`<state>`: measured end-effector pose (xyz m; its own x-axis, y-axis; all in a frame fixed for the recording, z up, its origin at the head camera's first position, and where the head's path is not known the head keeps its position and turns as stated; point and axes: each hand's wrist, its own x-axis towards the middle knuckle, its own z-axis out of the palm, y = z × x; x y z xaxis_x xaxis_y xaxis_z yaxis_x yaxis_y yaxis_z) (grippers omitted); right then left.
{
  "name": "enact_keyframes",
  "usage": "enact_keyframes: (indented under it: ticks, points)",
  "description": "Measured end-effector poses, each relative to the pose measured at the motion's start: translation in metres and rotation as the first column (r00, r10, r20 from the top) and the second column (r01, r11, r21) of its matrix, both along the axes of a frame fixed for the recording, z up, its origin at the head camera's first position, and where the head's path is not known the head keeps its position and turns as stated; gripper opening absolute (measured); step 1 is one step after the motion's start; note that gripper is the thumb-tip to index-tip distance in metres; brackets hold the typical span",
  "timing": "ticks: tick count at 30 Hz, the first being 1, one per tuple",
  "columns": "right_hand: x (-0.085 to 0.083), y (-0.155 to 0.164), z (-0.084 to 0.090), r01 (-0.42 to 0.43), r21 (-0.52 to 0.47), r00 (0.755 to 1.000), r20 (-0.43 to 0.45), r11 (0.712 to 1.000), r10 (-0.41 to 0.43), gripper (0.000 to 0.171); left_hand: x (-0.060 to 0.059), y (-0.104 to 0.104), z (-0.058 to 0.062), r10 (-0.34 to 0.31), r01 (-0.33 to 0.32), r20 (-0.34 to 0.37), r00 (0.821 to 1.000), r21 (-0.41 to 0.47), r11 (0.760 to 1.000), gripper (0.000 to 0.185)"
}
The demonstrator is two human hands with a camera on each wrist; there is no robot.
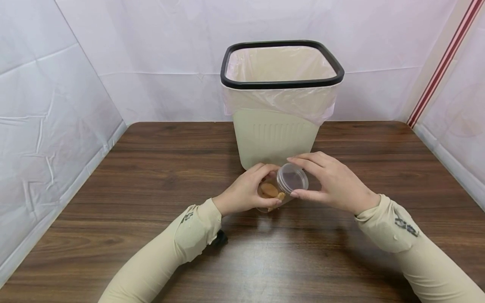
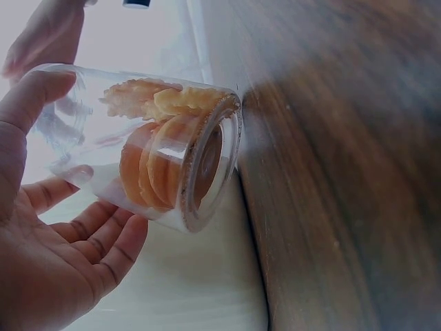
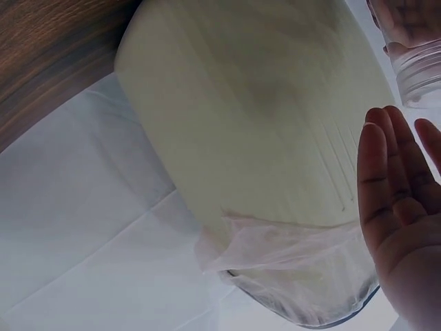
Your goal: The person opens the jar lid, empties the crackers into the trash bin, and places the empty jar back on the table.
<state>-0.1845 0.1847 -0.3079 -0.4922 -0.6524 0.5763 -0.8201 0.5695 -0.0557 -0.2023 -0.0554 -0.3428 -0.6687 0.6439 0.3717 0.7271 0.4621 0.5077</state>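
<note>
A clear plastic jar (image 1: 285, 201) is tilted, its round top end facing my right hand. Inside, toward its base, lie several round flat orange-brown biscuits (image 2: 153, 165) and knobbly golden pieces (image 2: 158, 100). My left hand (image 1: 248, 189) grips the jar around its side, thumb and fingers on opposite faces. Around the jar's top end, my right hand (image 1: 331, 181) spreads its thumb and fingers. In the right wrist view its fingers look fairly straight, with a small gap to the ridged top end. Whether a lid sits on the jar, I cannot tell.
A cream bin (image 1: 276, 134) with a black rim and a translucent pinkish liner (image 1: 280, 99) stands just behind the hands. Beneath everything is a dark wooden table (image 1: 170, 168), bordered by white sheet walls. A small black object (image 1: 220, 238) shows beside the left sleeve.
</note>
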Motion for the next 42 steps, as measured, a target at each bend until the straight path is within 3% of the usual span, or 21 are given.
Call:
enact_keyframes:
  ticks: [19,42]
  points:
    - [0.0009,-0.0029,-0.0014,0.083,-0.005,0.995,-0.059,0.997,-0.083,0.079,0.0001,-0.0002,-0.0002,0.009,-0.009,0.000,1.000,-0.011,1.000,0.062]
    - [0.0015,-0.0045,-0.0038,0.061,-0.023,0.998,-0.018,0.998,-0.061,0.074,0.0004,0.0001,0.0000,0.006,-0.006,-0.008,1.000,-0.005,1.000,0.062]
